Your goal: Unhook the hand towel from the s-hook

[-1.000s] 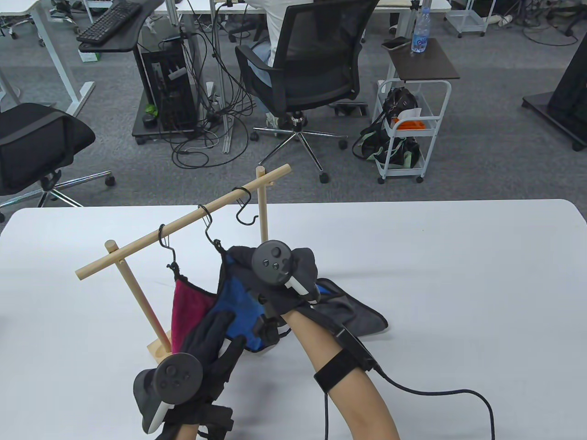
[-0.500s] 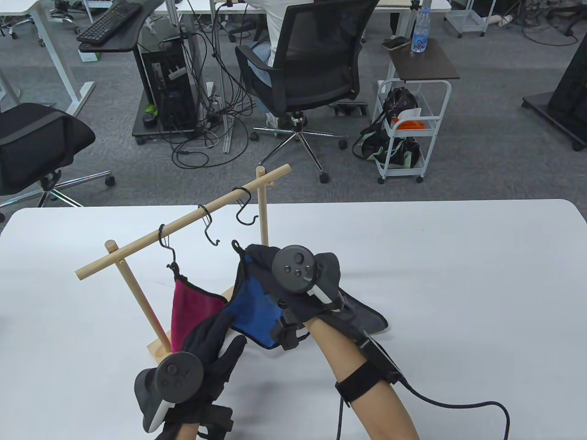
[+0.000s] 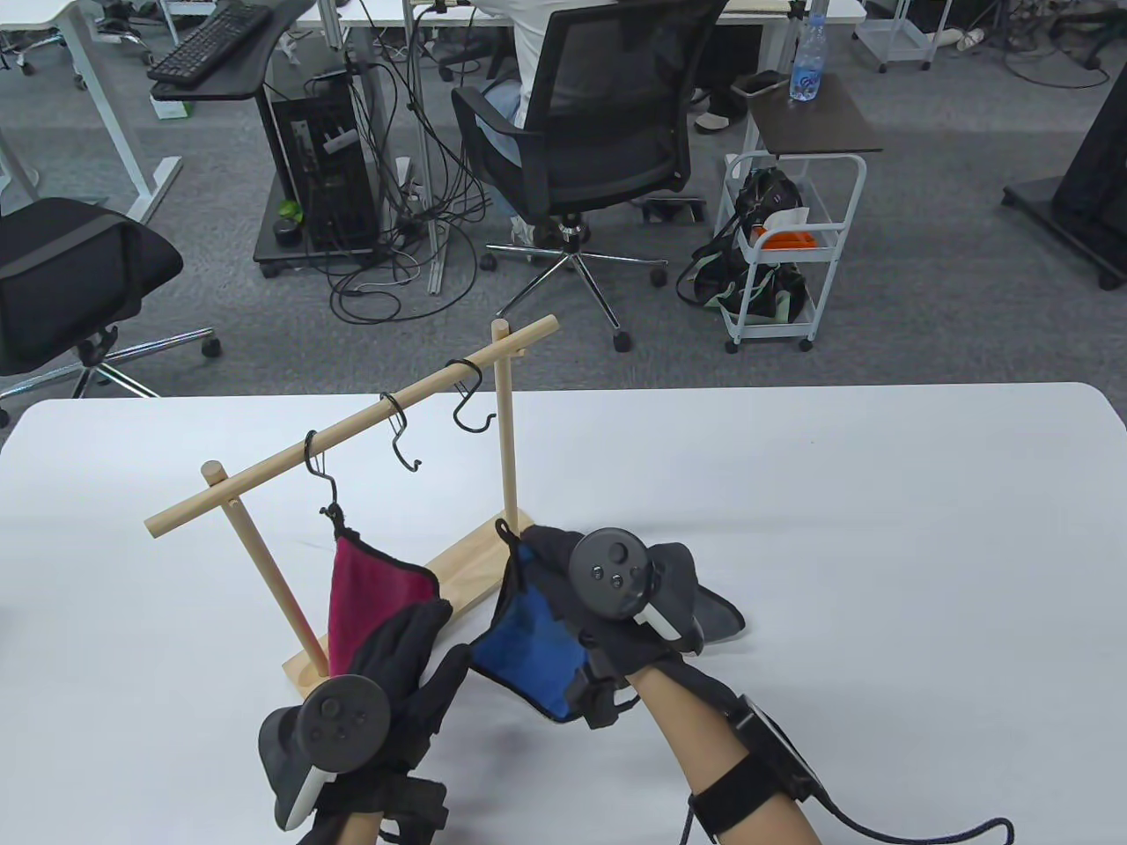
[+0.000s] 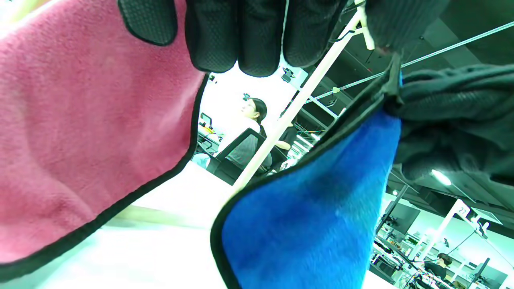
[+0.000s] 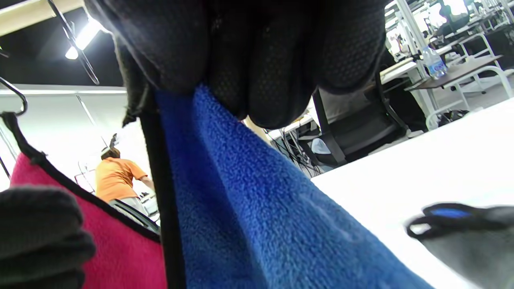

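A wooden rack (image 3: 264, 466) carries three black S-hooks. The left hook (image 3: 321, 475) holds a pink towel (image 3: 370, 598) by its loop. The middle hook (image 3: 403, 443) and the right hook (image 3: 471, 400) hang bare. My right hand (image 3: 563, 572) grips the top of a blue towel (image 3: 528, 638) and holds it off the hooks, low in front of the rack base. The right wrist view shows my fingers (image 5: 261, 60) clamped on the blue towel (image 5: 249, 208). My left hand (image 3: 414, 642) is open, fingers (image 4: 237, 36) touching the pink towel (image 4: 80, 140) at its lower edge.
A grey towel (image 3: 718, 616) lies flat on the white table (image 3: 880, 528) just behind my right hand; it also shows in the right wrist view (image 5: 470, 237). The rack's wooden base (image 3: 458, 563) lies between the two hands. Office chairs and a cart stand beyond the table.
My right hand has lifted the blue towel's loop off the middle hook and carried it down and to the right, toward me. The left hand has hardly moved.
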A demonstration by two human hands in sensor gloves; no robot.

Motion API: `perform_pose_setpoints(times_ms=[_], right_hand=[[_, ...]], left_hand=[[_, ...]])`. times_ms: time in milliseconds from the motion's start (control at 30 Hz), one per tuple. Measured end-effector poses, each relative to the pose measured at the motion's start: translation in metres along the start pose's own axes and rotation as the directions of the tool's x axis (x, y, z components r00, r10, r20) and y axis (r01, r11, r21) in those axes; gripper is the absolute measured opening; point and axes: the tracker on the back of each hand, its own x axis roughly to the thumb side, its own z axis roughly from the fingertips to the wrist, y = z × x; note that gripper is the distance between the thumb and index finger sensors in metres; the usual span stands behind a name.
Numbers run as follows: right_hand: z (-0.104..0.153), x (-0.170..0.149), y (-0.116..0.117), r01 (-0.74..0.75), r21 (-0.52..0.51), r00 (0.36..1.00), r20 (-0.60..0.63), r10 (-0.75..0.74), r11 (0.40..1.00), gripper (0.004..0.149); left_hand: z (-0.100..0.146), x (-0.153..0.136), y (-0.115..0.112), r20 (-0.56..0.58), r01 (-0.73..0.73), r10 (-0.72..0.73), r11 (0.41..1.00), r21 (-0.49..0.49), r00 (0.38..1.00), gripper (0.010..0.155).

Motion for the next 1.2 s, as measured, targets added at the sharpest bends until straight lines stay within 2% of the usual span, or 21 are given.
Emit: perform_pose_setpoints(times_ms=[467,933,1200], right_hand=[[0.025,-0.044,0.035,-0.037,0.156,0.993,-0.102,0.053,0.987,0.039],[0.023,-0.060,0.078,-0.199,0.291,0.964,-0.113,0.240,0.936,0.040],[0.021,-0.062,0.097,-0.292,0.327,0.935,-0.103,0.341,0.899,0.043]], left_hand=[[-0.001,0.001,-0.002,-0.006,0.007,-0.007,1.000,-0.015,1.000,0.063],[-0.001,0.000,-0.002,-0.014,0.009,-0.009,1.000,-0.024,1.000,0.063],[-0.001,0.000,-0.002,-0.014,0.009,-0.010,1.000,-0.025,1.000,0.063]])
